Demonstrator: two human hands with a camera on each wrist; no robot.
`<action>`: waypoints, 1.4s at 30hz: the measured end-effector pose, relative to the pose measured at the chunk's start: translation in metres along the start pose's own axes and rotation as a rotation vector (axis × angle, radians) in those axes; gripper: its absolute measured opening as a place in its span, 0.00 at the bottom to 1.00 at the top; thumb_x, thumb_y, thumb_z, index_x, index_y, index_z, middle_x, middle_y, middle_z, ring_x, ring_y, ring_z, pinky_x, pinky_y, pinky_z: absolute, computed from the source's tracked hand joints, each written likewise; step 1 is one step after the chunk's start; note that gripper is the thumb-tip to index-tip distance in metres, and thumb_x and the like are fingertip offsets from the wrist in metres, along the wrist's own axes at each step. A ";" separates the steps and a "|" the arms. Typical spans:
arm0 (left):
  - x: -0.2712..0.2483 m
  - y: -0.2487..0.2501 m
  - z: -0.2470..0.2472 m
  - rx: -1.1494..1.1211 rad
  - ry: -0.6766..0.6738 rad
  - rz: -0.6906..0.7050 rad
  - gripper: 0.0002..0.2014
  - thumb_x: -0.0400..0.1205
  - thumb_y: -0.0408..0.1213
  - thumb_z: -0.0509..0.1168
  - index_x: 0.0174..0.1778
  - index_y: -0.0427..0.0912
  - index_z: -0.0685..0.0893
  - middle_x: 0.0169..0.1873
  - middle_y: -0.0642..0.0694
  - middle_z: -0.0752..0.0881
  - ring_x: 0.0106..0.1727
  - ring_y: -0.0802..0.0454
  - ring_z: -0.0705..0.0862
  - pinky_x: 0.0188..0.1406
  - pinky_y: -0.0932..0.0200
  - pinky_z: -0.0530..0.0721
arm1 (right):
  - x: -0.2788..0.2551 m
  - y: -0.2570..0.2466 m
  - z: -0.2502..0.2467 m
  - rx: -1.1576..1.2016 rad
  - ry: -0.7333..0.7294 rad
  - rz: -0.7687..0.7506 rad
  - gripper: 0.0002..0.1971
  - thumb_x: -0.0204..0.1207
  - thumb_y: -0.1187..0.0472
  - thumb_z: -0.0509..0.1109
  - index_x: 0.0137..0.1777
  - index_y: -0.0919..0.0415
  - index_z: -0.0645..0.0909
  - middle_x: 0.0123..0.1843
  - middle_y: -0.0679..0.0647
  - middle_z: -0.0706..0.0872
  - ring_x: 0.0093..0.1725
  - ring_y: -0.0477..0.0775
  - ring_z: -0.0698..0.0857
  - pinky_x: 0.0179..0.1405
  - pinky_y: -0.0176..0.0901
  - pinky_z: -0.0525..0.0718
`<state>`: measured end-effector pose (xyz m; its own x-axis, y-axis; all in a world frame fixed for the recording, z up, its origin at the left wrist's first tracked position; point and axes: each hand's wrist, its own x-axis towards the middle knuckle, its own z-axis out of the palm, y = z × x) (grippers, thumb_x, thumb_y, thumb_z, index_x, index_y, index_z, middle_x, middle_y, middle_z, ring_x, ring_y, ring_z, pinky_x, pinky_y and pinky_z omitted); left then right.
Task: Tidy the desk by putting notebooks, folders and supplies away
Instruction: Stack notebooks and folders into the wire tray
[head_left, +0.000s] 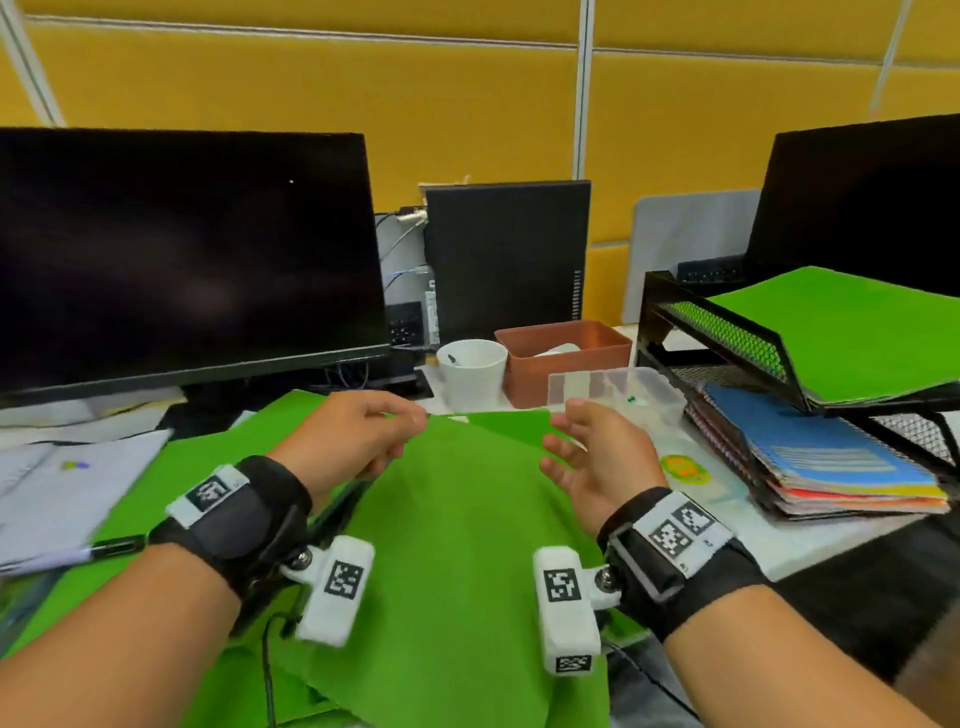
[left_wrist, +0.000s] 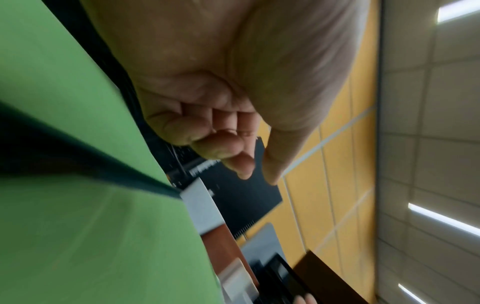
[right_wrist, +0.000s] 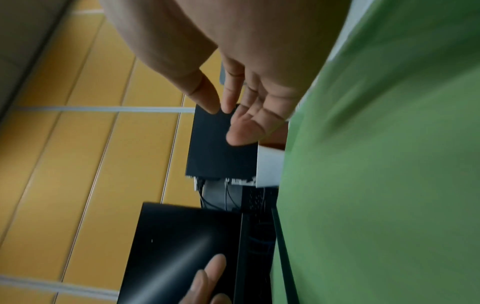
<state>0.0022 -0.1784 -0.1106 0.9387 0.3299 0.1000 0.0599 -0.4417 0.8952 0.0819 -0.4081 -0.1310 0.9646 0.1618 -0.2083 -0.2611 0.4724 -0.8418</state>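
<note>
The left hand (head_left: 358, 436) has its fingers curled, thumb and forefinger brought together at the far edge of a green folder (head_left: 457, 519); the head view suggests a pinch on that edge, yet the left wrist view shows the curled fingers (left_wrist: 221, 148) with nothing plainly between them, so whether it truly grips I cannot tell. The right hand (head_left: 597, 452) is spread, palm turned inward, its fingers (right_wrist: 244, 131) loose and apart just beside the folder's far right corner, holding nothing.

The green folder lies in front of the person, its far flap lifted between the two hands. At 9 o'clock from it are white papers (head_left: 62, 488) with a pen (head_left: 104, 548) on them. At 12 o'clock stand a white cup (head_left: 471, 374) and a brown box (head_left: 566, 358), with a clear plastic container (head_left: 623, 389) at 1 o'clock. At 3 o'clock a stack of spiral notebooks (head_left: 821, 457), blue on top, sits under a black mesh tray (head_left: 727, 332) that holds another green folder (head_left: 841, 327). A dark monitor (head_left: 182, 254) stands at 10 o'clock, a black computer tower (head_left: 506, 254) behind the cup.
</note>
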 end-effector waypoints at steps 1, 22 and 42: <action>-0.004 -0.010 -0.015 0.002 0.041 -0.022 0.03 0.83 0.37 0.73 0.50 0.44 0.92 0.26 0.48 0.81 0.21 0.54 0.72 0.21 0.63 0.67 | 0.000 0.007 0.009 -0.025 -0.024 0.014 0.06 0.85 0.67 0.64 0.55 0.59 0.81 0.49 0.58 0.83 0.38 0.55 0.81 0.29 0.45 0.80; -0.064 -0.091 -0.131 0.131 0.201 -0.319 0.07 0.84 0.43 0.72 0.52 0.44 0.89 0.42 0.44 0.88 0.29 0.53 0.84 0.27 0.59 0.79 | -0.037 0.092 0.113 -0.725 -0.758 0.250 0.11 0.87 0.63 0.68 0.68 0.61 0.79 0.40 0.60 0.87 0.26 0.56 0.84 0.19 0.43 0.82; -0.088 -0.118 -0.204 0.063 0.400 -0.518 0.11 0.84 0.25 0.65 0.53 0.42 0.90 0.50 0.33 0.91 0.26 0.47 0.85 0.26 0.59 0.83 | -0.026 0.090 0.127 -1.280 -0.779 0.142 0.05 0.83 0.65 0.73 0.55 0.66 0.85 0.33 0.59 0.87 0.23 0.55 0.82 0.19 0.42 0.79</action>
<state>-0.1567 0.0146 -0.1363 0.5852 0.7924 -0.1722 0.5013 -0.1866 0.8449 0.0281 -0.2594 -0.1381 0.5665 0.7414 -0.3596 0.2573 -0.5737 -0.7776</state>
